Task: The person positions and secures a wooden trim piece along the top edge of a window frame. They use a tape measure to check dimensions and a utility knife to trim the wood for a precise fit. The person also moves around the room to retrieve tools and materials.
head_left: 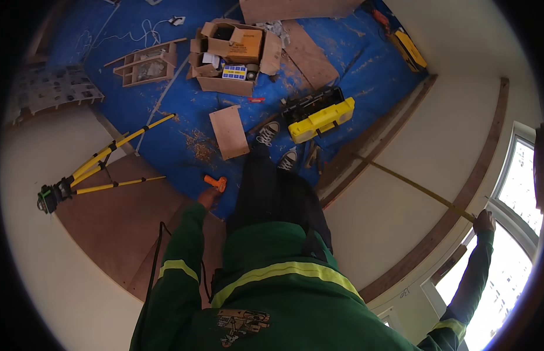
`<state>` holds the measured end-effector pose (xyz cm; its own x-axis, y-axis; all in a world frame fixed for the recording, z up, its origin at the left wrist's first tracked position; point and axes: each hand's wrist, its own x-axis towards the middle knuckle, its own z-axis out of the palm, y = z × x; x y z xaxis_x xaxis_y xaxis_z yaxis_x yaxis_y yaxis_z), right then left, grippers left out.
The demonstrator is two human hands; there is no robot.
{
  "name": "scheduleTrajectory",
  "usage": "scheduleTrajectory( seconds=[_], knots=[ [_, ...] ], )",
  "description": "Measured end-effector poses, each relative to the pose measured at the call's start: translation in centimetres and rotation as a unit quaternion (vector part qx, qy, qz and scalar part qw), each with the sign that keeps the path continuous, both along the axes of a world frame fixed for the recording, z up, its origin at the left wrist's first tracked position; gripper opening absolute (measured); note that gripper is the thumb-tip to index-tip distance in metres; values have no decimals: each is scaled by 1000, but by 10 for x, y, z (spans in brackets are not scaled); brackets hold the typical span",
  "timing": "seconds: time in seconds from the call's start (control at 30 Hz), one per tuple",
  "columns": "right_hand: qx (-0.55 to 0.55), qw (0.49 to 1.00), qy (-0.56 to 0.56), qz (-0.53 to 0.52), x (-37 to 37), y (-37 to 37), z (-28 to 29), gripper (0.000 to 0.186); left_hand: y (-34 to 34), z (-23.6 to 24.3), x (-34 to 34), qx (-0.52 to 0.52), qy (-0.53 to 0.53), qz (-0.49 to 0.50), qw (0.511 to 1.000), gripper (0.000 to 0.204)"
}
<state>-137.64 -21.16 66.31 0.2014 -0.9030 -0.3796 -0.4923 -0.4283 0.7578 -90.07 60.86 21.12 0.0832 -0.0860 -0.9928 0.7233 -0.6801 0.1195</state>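
My right hand point(485, 222) is raised against the wall beside the window, its fingers closed on a yellow tape measure point(421, 188). The extended blade runs straight down across the wall and two brown wooden rails, toward the floor. Low at my left side, my left hand point(208, 198) is closed round an orange hand tool point(216, 182) with a pistol-like outline; its exact kind does not show. The tool hangs above the blue floor covering, beside my left leg.
An open yellow-and-black toolbox point(322, 120) stands by my shoes. Beyond are a cardboard box point(228, 85) of supplies, a loose board point(229, 132) and a wooden frame point(148, 65). A yellow tripod point(102, 158) leans across on the left. Wood shavings litter the blue sheet point(184, 111).
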Motion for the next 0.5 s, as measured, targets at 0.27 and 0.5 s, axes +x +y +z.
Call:
scheduleTrajectory(
  seconds=[0.27, 0.5],
  knots=[
    [93, 994, 9, 56, 99, 85, 7, 14, 11, 260, 27, -206, -183, -6, 961, 75],
    [104, 964, -49, 238, 192, 178, 17, 6, 96, 557, -50, -540, -637, 120, 536, 77]
  ],
)
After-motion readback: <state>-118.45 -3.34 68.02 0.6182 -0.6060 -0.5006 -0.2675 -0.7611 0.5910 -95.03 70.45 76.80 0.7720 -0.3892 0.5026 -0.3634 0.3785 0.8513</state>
